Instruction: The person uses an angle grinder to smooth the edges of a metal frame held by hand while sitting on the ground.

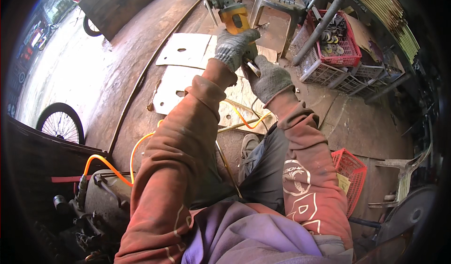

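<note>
In the head view, the left hand (233, 47), in a grey knit glove, was wrapped around the yellow body of an angle grinder (233, 17), gripping it from the side with the fingers curled over the top. The grinder was held up in front of the person, above the floor, its grey-green head pointing away. The right hand (269, 79), also gloved, sat just below and beside the left, closed on the rear end of the grinder where a small metal part showed between its fingers. An orange hose (120, 170) ran across the floor from the lower left and passed under the forearms. Pale flat boards (183, 50) lay on the rusty floor beneath the hands. A grey plastic stool (278, 1) stood just beyond the grinder, and to its right a red basket (345, 43) of round discs rested on white crates (324, 71). A bicycle wheel (61, 122) showed at the left edge.
</note>
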A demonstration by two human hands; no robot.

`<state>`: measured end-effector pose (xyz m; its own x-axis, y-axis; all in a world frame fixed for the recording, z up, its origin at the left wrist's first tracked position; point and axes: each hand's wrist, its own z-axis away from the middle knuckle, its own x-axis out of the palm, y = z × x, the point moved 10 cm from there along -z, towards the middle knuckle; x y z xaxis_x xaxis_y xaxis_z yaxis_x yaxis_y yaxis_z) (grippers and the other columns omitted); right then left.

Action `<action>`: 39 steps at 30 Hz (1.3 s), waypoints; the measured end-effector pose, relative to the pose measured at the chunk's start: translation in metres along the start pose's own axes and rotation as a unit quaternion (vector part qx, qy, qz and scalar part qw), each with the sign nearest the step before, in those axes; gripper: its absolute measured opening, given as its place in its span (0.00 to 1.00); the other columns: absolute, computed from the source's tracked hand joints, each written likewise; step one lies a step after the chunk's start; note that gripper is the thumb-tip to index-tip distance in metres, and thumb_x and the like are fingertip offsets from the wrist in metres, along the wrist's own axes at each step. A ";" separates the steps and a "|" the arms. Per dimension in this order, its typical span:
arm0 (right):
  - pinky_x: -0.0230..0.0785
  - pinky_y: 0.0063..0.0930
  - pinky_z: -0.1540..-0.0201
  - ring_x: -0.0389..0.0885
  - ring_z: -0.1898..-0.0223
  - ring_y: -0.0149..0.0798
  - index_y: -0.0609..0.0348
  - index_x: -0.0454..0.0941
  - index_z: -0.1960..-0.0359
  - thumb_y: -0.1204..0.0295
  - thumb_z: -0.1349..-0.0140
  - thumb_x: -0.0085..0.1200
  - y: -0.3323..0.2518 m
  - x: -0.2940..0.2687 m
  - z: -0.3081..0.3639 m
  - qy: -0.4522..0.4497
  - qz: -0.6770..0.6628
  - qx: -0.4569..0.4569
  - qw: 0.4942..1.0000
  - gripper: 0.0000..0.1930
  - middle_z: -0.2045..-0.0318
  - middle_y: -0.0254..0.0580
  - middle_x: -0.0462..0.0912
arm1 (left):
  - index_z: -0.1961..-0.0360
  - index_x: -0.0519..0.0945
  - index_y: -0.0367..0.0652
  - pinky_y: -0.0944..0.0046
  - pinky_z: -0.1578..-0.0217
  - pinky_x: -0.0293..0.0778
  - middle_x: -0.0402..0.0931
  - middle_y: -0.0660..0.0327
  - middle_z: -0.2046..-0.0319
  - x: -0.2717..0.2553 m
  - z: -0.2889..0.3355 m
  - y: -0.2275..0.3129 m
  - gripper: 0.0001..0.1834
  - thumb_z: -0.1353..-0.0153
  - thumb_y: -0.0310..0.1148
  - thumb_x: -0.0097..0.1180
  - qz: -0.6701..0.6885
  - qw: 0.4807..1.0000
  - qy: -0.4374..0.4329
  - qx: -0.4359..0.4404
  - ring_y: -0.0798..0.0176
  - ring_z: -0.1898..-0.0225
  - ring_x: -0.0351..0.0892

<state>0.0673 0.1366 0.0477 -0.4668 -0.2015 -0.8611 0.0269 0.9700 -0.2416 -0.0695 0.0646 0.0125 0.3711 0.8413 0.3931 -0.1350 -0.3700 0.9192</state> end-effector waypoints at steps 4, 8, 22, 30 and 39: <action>0.80 0.58 0.60 0.88 0.64 0.65 0.50 0.81 0.56 0.55 0.30 0.61 0.001 -0.014 0.001 0.066 0.006 0.015 0.998 0.14 0.69 0.56 0.88 | 0.49 0.82 0.36 0.60 0.64 0.83 0.84 0.56 0.63 0.001 0.000 0.001 0.25 0.42 0.38 0.77 -0.009 1.000 -0.011 0.006 0.59 0.66 0.86; 0.80 0.58 0.61 0.88 0.64 0.65 0.51 0.82 0.57 0.53 0.29 0.61 -0.002 -0.003 -0.002 0.001 0.004 0.002 1.000 0.15 0.69 0.55 0.88 | 0.50 0.82 0.35 0.60 0.65 0.83 0.84 0.56 0.64 0.001 -0.001 -0.003 0.25 0.43 0.38 0.78 0.002 1.000 -0.007 -0.005 0.59 0.67 0.86; 0.80 0.58 0.59 0.88 0.62 0.65 0.49 0.81 0.51 0.58 0.31 0.61 -0.001 0.001 0.001 0.015 -0.016 -0.002 1.000 0.13 0.66 0.57 0.89 | 0.52 0.83 0.35 0.61 0.67 0.82 0.85 0.57 0.66 0.004 0.004 0.000 0.23 0.42 0.38 0.77 -0.028 1.000 -0.004 0.001 0.60 0.69 0.86; 0.80 0.57 0.60 0.88 0.64 0.64 0.50 0.82 0.55 0.53 0.30 0.62 0.001 -0.012 0.000 0.057 -0.008 0.008 0.998 0.15 0.68 0.56 0.89 | 0.51 0.84 0.35 0.61 0.65 0.81 0.86 0.56 0.65 0.005 0.002 0.000 0.25 0.43 0.39 0.77 -0.023 0.999 -0.016 0.019 0.60 0.67 0.86; 0.80 0.58 0.61 0.89 0.64 0.64 0.51 0.80 0.54 0.55 0.30 0.61 -0.003 0.004 0.002 0.020 0.003 -0.020 1.000 0.15 0.68 0.57 0.89 | 0.51 0.83 0.36 0.62 0.67 0.83 0.85 0.57 0.65 0.004 0.005 0.000 0.25 0.43 0.40 0.78 -0.026 1.000 -0.008 -0.003 0.61 0.69 0.86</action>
<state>0.0667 0.1330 0.0440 -0.5026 -0.1909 -0.8432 -0.0050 0.9760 -0.2179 -0.0640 0.0658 0.0138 0.3920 0.8532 0.3442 -0.1206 -0.3232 0.9386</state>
